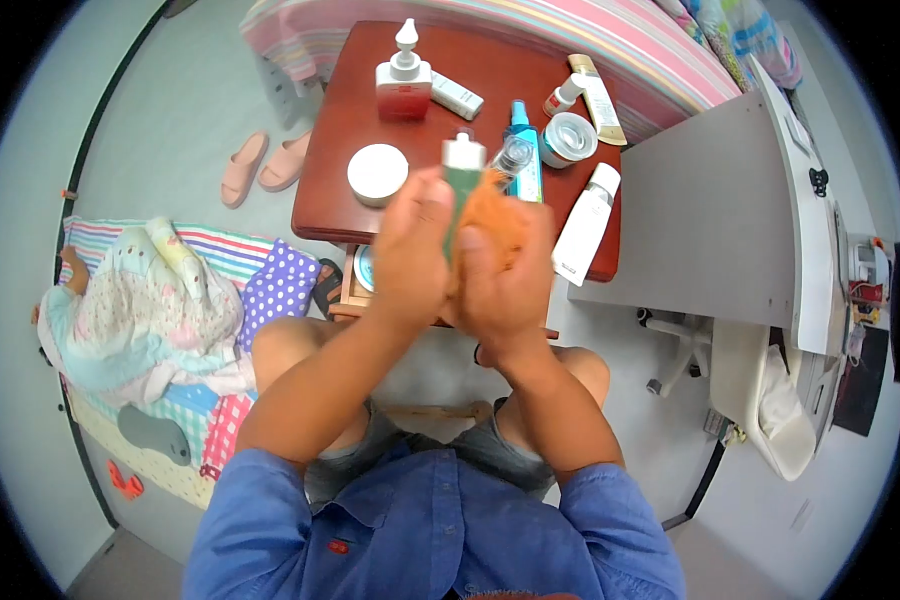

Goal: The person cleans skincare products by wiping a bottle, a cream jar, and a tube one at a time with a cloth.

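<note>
My left hand is wrapped round a green bottle with a white cap, held upright over the front of the red-brown table. My right hand is closed on an orange cloth, which presses against the bottle's side. Both hands touch or nearly touch each other. Just left of them lies a round white jar. Behind the hands are a clear-topped bottle and a blue spray bottle. The hands are slightly blurred, and the bottle's lower part is hidden.
A red pump bottle, a small white tube, a clear-lidded jar and a white tube are on the table. An open drawer is below. Left, a person lies under a blanket. Right stands a white chair.
</note>
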`<state>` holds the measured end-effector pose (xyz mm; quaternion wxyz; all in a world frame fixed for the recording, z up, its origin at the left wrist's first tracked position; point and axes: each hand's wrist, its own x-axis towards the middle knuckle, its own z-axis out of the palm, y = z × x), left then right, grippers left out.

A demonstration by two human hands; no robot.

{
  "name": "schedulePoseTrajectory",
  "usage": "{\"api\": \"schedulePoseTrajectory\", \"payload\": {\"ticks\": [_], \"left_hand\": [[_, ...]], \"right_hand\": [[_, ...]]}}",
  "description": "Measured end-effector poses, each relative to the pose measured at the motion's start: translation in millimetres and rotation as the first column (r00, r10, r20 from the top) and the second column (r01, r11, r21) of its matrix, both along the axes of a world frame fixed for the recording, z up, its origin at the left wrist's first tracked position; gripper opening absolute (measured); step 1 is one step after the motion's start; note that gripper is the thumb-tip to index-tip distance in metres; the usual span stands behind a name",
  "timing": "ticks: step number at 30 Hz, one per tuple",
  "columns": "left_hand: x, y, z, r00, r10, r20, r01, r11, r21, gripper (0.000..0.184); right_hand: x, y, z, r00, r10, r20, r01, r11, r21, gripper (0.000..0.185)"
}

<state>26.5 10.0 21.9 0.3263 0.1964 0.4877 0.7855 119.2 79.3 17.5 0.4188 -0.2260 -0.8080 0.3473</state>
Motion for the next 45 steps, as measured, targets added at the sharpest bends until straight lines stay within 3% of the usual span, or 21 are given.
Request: {"api": "schedulePoseTrajectory", "payload": {"ticks": [2, 4, 7, 9, 11, 12, 14, 16, 18, 23, 24, 25, 26, 29, 33, 35, 36, 38, 40, 42, 45], "left_hand": [[-12.9, -1.4, 6.3, 0.984, 0.025, 0.175, -0.046, 0.992, 0.114, 0.037], [-13.0, -2.5, 11.4, 0.987, -0.026, 0.156, 0.001, 0.988, 0.154, 0.038], [-6.8, -2.6, 5.7, 0.998, -0.052, -0.045, 0.051, 0.999, -0.016, 0.037], [3.2, -3.1, 2.5, 0.966, -0.104, -0.235, 0.082, 0.992, -0.100, 0.034], [13.6, -0.4, 4.1, 0.950, -0.104, -0.296, 0.080, 0.992, -0.093, 0.034], [15.6, 0.4, 1.7, 0.969, -0.101, -0.225, 0.080, 0.992, -0.100, 0.033], [12.9, 2.6, -2.5, 0.984, -0.094, -0.154, 0.079, 0.991, -0.107, 0.032], [-0.5, 10.6, -4.0, 0.986, 0.157, -0.050, -0.161, 0.982, -0.100, 0.028], [-8.6, 5.4, 2.6, 0.986, 0.169, 0.008, -0.169, 0.984, -0.059, 0.027], [-0.5, 0.7, 10.7, 0.983, 0.099, -0.157, -0.105, 0.994, -0.029, 0.030], [4.2, -1.1, 12.9, 0.983, 0.069, -0.170, -0.073, 0.997, -0.018, 0.032], [9.7, -5.7, 13.6, 0.923, -0.021, -0.385, 0.001, 0.999, -0.052, 0.038], [10.2, -7.0, 13.0, 0.923, -0.021, -0.385, 0.001, 0.999, -0.051, 0.038], [10.1, -7.8, 8.6, 0.956, -0.291, -0.034, 0.290, 0.957, -0.025, 0.037], [-9.9, -12.8, 14.3, 0.896, -0.438, 0.074, 0.444, 0.890, -0.107, 0.035], [-22.1, -19.2, 8.5, 0.863, -0.372, -0.342, 0.291, 0.919, -0.266, 0.034], [-28.3, -20.9, 10.1, 0.861, -0.377, -0.341, 0.295, 0.917, -0.268, 0.034], [-38.1, -22.8, 17.2, 0.612, -0.275, -0.742, 0.124, 0.959, -0.254, 0.033], [-35.5, -23.6, 18.2, 0.575, -0.262, -0.775, 0.118, 0.964, -0.239, 0.035], [-25.2, -22.7, 18.1, 0.739, -0.285, -0.610, 0.199, 0.958, -0.206, 0.038], [-7.2, -15.4, 14.0, 0.802, -0.292, -0.521, 0.231, 0.956, -0.179, 0.031]], "right_hand": [[-4.2, -12.0, 0.8, 0.999, 0.045, -0.004, -0.045, 0.999, 0.007, 0.034], [-2.2, -11.8, 0.9, 0.996, 0.092, -0.010, -0.092, 0.996, 0.016, 0.035], [4.4, 1.1, 5.1, 0.999, 0.034, -0.001, -0.034, 0.992, -0.119, 0.035], [7.1, 10.8, 16.4, 0.977, -0.043, -0.207, -0.059, 0.884, -0.464, 0.035], [7.3, 14.9, 17.1, 0.964, -0.054, -0.262, -0.073, 0.889, -0.451, 0.031], [6.5, 15.2, 17.4, 0.946, -0.070, -0.317, -0.081, 0.895, -0.438, 0.028], [4.3, 3.9, 13.5, 0.967, -0.079, -0.244, -0.047, 0.880, -0.472, 0.032], [0.2, -9.5, -2.8, 0.982, 0.058, -0.180, -0.121, 0.923, -0.366, 0.036], [-2.4, -22.9, -5.2, 0.984, 0.098, -0.151, -0.141, 0.942, -0.305, 0.036], [0.1, -16.1, 1.6, 0.989, 0.103, -0.107, -0.130, 0.950, -0.285, 0.033], [1.2, -8.0, -1.3, 0.975, 0.052, -0.217, -0.134, 0.914, -0.384, 0.033], [2.6, -0.7, -1.9, 0.948, -0.011, -0.317, -0.149, 0.867, -0.476, 0.034], [4.3, 4.7, -0.7, 0.948, -0.011, -0.317, -0.149, 0.867, -0.476, 0.034], [7.4, 21.2, 13.7, 0.943, -0.102, -0.317, -0.041, 0.909, -0.414, 0.036], [20.4, 40.2, 20.3, 0.912, 0.072, -0.403, -0.304, 0.778, -0.549, 0.034], [22.1, 38.6, 23.2, 0.890, 0.198, -0.410, -0.428, 0.673, -0.603, 0.032], [21.9, 36.7, 24.0, 0.891, 0.193, -0.411, -0.425, 0.674, -0.605, 0.032], [22.3, 34.5, 24.4, 0.914, 0.243, -0.325, -0.401, 0.669, -0.626, 0.031], [23.1, 36.8, 23.5, 0.910, 0.256, -0.327, -0.411, 0.662, -0.626, 0.030], [25.2, 38.6, 24.8, 0.921, 0.184, -0.343, -0.381, 0.610, -0.695, 0.032], [26.0, 41.1, 18.9, 0.894, 0.073, -0.441, -0.400, 0.574, -0.714, 0.036]]}}
